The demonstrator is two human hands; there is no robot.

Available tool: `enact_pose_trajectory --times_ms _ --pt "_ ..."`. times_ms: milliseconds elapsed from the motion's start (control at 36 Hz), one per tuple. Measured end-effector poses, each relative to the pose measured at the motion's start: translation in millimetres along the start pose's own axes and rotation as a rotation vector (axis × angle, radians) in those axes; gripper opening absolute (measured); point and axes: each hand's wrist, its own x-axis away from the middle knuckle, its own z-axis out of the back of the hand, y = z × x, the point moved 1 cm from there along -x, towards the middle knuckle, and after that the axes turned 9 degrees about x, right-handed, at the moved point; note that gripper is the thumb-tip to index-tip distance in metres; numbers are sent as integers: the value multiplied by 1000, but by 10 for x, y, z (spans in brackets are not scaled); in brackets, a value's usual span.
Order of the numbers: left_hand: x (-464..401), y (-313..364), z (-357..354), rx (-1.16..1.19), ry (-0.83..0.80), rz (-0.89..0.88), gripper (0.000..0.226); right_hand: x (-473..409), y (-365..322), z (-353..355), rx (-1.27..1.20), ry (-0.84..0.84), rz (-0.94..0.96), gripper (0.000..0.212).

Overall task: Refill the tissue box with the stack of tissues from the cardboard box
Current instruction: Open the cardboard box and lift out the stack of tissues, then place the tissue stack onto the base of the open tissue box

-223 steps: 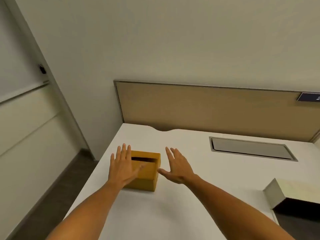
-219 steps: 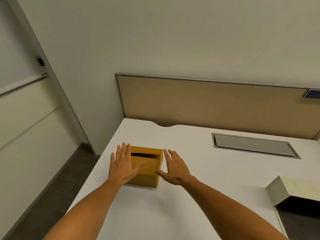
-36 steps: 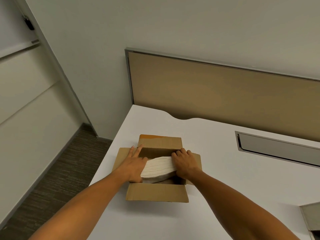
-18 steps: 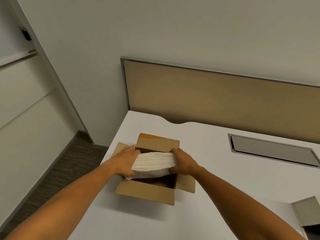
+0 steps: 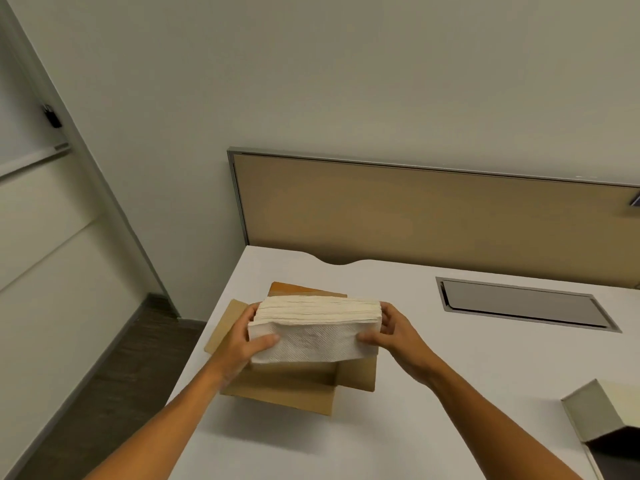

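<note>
Tissues (image 5: 317, 329) in one thick white stack are held in the air just above one open cardboard box (image 5: 284, 388). The left hand (image 5: 242, 344) grasps the left end and the right hand (image 5: 391, 332) grasps the right end. The box stands on a white bench (image 5: 433, 393) near the left edge. A tan panel (image 5: 433, 216) stands behind, under a pale wall. One grey box (image 5: 602, 414) lies at the near right.
</note>
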Motion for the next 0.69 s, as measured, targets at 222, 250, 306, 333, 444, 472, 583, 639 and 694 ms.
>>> enact_pose_trajectory --times_ms 222,250,306,333,444,472,583,639,694 --pt "485 -114 -703 45 -72 58 62 884 242 195 -76 33 -8 72" --pt "541 -154 -798 52 -85 71 62 998 307 216 -75 30 -25 71" --pt "643 -240 -985 70 -105 118 67 1203 457 251 -58 28 -56 70" --pt "695 -296 -1072 86 -109 150 71 1300 544 271 -60 29 -70 69" --pt "917 -544 -1355 106 -122 267 82 1692 852 378 -82 38 -132 62" --pt "977 -604 -1420 99 -140 282 82 1785 907 409 -85 34 -150 60" --pt "1174 -765 -1653 47 -178 301 80 2116 1046 521 -76 5 -190 61" --pt "1245 -837 -1766 19 -178 331 84 2255 1104 553 -85 17 -209 64" --pt "1318 -910 -1884 2 -175 384 88 2387 1170 563 -100 48 -273 64"
